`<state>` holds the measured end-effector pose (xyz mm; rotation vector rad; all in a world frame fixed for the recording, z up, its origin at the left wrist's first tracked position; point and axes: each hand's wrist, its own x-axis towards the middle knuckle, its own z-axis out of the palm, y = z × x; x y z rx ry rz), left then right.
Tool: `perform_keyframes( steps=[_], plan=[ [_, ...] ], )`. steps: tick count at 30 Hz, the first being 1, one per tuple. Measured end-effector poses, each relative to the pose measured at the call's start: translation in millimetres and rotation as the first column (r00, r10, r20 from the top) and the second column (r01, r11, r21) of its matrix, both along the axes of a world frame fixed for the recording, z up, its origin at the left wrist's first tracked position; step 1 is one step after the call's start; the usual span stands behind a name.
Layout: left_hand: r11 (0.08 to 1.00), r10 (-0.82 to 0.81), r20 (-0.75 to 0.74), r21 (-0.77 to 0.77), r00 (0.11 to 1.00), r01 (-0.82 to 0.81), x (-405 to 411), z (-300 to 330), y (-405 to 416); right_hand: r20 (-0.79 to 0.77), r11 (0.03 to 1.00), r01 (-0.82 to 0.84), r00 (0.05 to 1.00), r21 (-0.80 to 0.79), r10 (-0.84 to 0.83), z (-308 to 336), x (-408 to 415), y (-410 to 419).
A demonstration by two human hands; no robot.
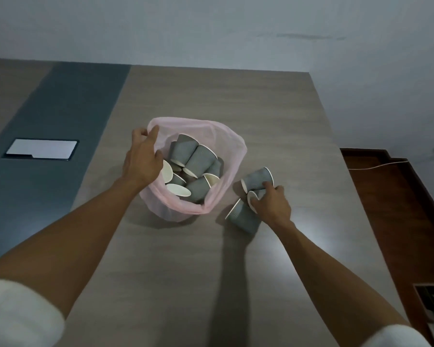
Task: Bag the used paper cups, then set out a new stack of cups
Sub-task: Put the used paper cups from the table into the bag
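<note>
A pink plastic bag [232, 156] stands open on the wooden table [186, 259], holding several grey paper cups [198, 157] with white insides. My left hand [143, 156] grips the bag's left rim and holds it open. Just right of the bag lie grey paper cups on their sides. My right hand [273, 202] curls its fingers round one cup [257, 181] and touches a small one under the fingers. Another cup [244, 217] lies below, against my wrist.
A dark grey strip runs along the table's left part, with a white rectangular panel [40, 149] set in it. The table's right edge drops to a brown wooden floor [391, 196] with a thin cable. A grey wall stands behind.
</note>
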<state>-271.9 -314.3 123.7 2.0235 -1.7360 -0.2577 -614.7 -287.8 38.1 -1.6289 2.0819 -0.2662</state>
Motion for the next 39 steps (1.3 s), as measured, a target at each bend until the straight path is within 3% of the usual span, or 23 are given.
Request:
perform_keyframes(
  steps=[4,11,13,15,17,19,24,28,32,35,37,39],
  plan=[
    [0.999,0.037,0.019,-0.021,0.999,-0.036,-7.0,-6.0,10.9,-0.072,0.995,-0.094,0.993,-0.041,0.091,-8.6,-12.1,0.2],
    [0.993,0.046,0.084,0.101,0.995,-0.055,-13.9,-1.4,24.6,-0.169,0.983,0.008,0.985,-0.183,-0.040,15.5,-37.3,-2.5],
    [0.992,0.046,0.076,0.115,0.996,-0.055,-14.8,4.3,23.1,-0.056,0.945,0.057,0.995,-0.321,-0.079,34.7,-33.6,-6.7],
    [0.991,0.047,0.061,0.122,0.997,-0.054,-13.2,8.7,22.1,0.174,0.907,0.092,0.985,-0.411,-0.021,56.0,-15.1,-12.8],
    [0.991,0.038,0.049,0.123,0.998,-0.044,-12.0,10.8,21.3,0.416,0.918,0.075,0.904,-0.390,0.103,70.7,14.2,-20.4],
    [0.993,0.027,0.035,0.111,0.999,-0.031,-10.7,12.1,21.1,0.563,0.937,0.024,0.805,-0.347,0.188,76.5,49.0,-27.7],
    [0.996,0.006,0.008,0.084,1.000,-0.007,-7.8,15.8,18.7,0.674,0.957,-0.091,0.691,-0.276,0.260,66.4,121.0,-40.6],
    [0.998,-0.016,-0.002,0.065,1.000,0.016,-1.8,17.5,15.9,0.742,0.983,-0.147,0.646,-0.113,0.181,70.2,152.3,-48.5],
    [0.998,-0.023,0.011,0.059,1.000,0.022,3.1,15.2,14.0,0.605,0.993,-0.109,0.788,-0.042,0.112,56.1,146.7,-55.0],
    [0.998,-0.042,0.016,0.056,0.999,0.041,5.3,13.4,13.0,0.375,0.991,-0.130,0.918,-0.026,0.130,68.0,121.3,-39.2],
    [0.997,-0.052,0.024,0.057,0.998,0.050,4.9,12.0,11.7,0.189,0.978,-0.207,0.961,0.008,0.202,72.6,98.1,-28.8],
    [0.996,-0.062,0.028,0.061,0.998,0.060,2.6,9.6,10.5,0.000,0.932,-0.345,0.938,0.108,0.347,69.0,74.3,-19.1]
  ],
)
